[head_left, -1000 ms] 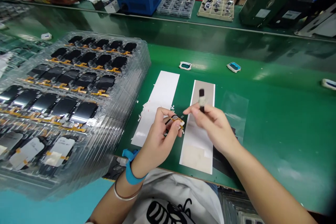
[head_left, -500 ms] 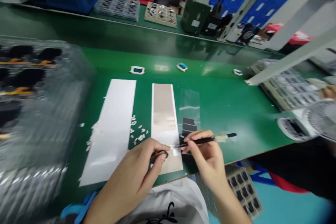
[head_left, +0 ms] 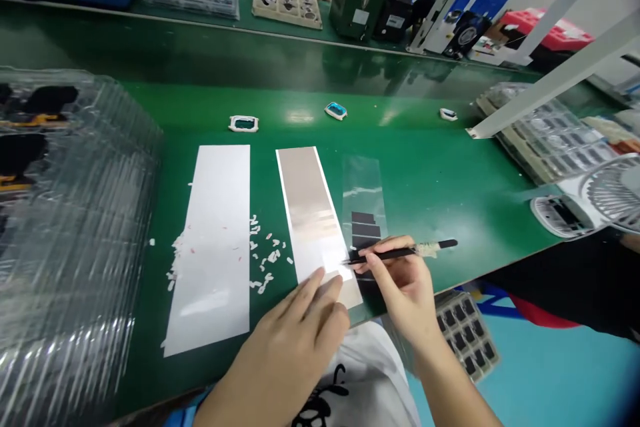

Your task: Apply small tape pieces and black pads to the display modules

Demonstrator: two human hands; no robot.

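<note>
My right hand [head_left: 400,277] grips slim black tweezers [head_left: 395,253] with pale tape round the back end. Their tip touches or hovers just over the right edge of a beige strip sheet with white margins [head_left: 305,187]. My left hand [head_left: 300,340] rests palm down on the near end of that sheet, its front fingers stretched over it; the space under the palm is hidden. Right of the sheet lies a clear film [head_left: 363,180] carrying several dark rectangular pieces [head_left: 365,230], partly covered by my right hand. To the left is a white sheet [head_left: 215,213].
Small white scraps [head_left: 273,257] lie between the two sheets. A tall stack of clear trays [head_left: 80,247] stands at left. Three small framed parts, one a blue-faced part [head_left: 336,111], sit farther back. At right are a white fan [head_left: 613,193] and more trays [head_left: 555,127].
My left hand has turned palm down and spread onto the sheet; the small black part it pinched no longer shows. The beige sheet has turned slightly. The tweezers stay in my right hand.
</note>
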